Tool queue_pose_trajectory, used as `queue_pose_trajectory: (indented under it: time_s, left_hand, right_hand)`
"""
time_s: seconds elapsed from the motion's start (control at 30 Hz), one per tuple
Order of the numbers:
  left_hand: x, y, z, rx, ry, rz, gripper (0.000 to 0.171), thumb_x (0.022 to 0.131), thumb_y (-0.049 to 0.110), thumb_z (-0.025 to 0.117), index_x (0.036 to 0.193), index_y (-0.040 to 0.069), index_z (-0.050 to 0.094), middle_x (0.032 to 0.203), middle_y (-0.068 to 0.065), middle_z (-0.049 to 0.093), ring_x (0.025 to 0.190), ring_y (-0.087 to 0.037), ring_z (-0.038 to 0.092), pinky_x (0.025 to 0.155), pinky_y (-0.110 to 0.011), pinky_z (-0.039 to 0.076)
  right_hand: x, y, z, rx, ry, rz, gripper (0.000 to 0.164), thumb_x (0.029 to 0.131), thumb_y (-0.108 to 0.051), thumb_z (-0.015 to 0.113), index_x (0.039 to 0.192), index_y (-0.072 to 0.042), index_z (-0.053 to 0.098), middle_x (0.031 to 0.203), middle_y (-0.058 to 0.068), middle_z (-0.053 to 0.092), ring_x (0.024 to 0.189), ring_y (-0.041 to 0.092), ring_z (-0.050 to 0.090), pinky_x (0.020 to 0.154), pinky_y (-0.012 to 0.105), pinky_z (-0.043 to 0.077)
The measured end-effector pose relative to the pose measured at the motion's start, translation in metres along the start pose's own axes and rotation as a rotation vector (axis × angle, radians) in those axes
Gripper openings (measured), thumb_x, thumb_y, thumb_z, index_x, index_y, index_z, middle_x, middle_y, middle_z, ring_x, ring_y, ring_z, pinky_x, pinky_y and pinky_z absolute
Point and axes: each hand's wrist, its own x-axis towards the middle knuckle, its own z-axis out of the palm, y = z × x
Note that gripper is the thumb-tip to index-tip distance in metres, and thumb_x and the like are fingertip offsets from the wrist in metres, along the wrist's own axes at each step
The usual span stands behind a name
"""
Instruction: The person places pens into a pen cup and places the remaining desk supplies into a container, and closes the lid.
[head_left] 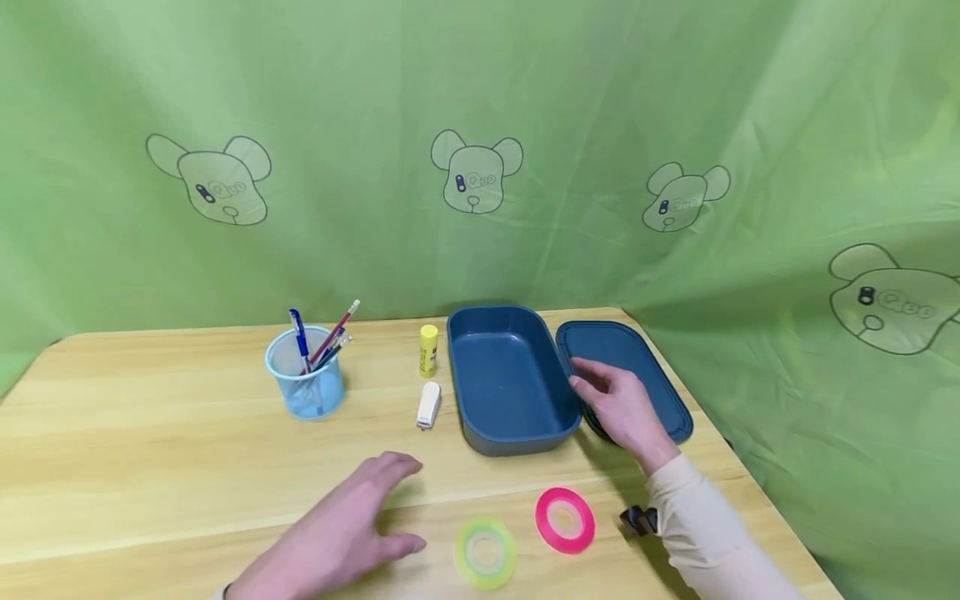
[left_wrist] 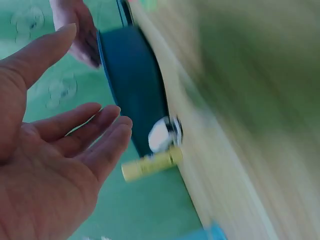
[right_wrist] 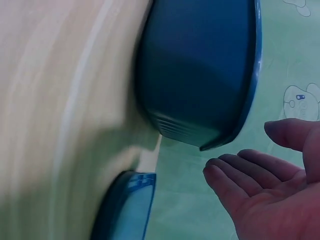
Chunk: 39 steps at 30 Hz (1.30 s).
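Observation:
A deep blue rectangular box (head_left: 501, 375) stands uncovered at the table's back right, its matching lid (head_left: 637, 367) flat on its right. My right hand (head_left: 618, 408) hovers at the box's right rim, over the lid's near part. In the right wrist view its fingers (right_wrist: 240, 180) are extended beside the box, with nothing in them. My left hand (head_left: 348, 525) is spread above the table, thumb apart, left of a yellow-green ring (head_left: 462, 554) that looks like a tape roll. Its palm (left_wrist: 45, 195) shows bare in the left wrist view. A similar pink ring (head_left: 546, 525) lies right of that one.
Left of the box are a yellow glue stick (head_left: 428, 354), upright, and a small white stapler-like object (head_left: 428, 404). Further left stands a light blue mesh cup (head_left: 307, 400) with pens and pencils. Green printed curtain (head_left: 360, 233) hangs behind the table and along its right side.

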Motion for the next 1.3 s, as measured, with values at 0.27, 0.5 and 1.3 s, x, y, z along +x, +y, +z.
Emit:
queue_pose_trajectory:
  time_s: [0.27,0.5,1.3]
  left_hand:
    - [0.023,0.027,0.023,0.044,-0.19,0.013,0.07,0.076,0.038,0.085,0.132,0.007,0.057,0.127,0.0,0.054,0.113,-0.016,0.051,0.1,-0.034,0.047]
    - [0.038,0.036,0.044,0.104,-0.28,0.048,0.068,0.07,0.036,0.09,0.124,0.009,0.06,0.109,0.007,0.053,0.094,-0.007,0.047,0.086,-0.021,0.05]
    - [0.054,0.044,0.062,0.281,-0.424,0.098,0.064,0.068,0.035,0.091,0.121,0.01,0.065,0.098,0.006,0.049,0.089,-0.009,0.044,0.078,-0.019,0.05]
  right_hand:
    - [0.001,0.008,0.006,0.009,-0.021,0.048,0.042,0.102,-0.019,0.054,0.138,0.004,0.053,0.134,0.022,0.056,0.127,0.036,0.049,0.105,0.049,0.041]
    - [0.002,0.008,0.009,-0.015,-0.032,0.08,0.04,0.103,-0.017,0.049,0.138,0.003,0.053,0.138,0.022,0.052,0.131,0.038,0.043,0.108,0.051,0.038]
    - [-0.001,0.014,0.014,0.007,-0.006,0.083,0.038,0.103,-0.012,0.049,0.137,0.004,0.053,0.136,0.022,0.053,0.13,0.038,0.044,0.107,0.05,0.039]
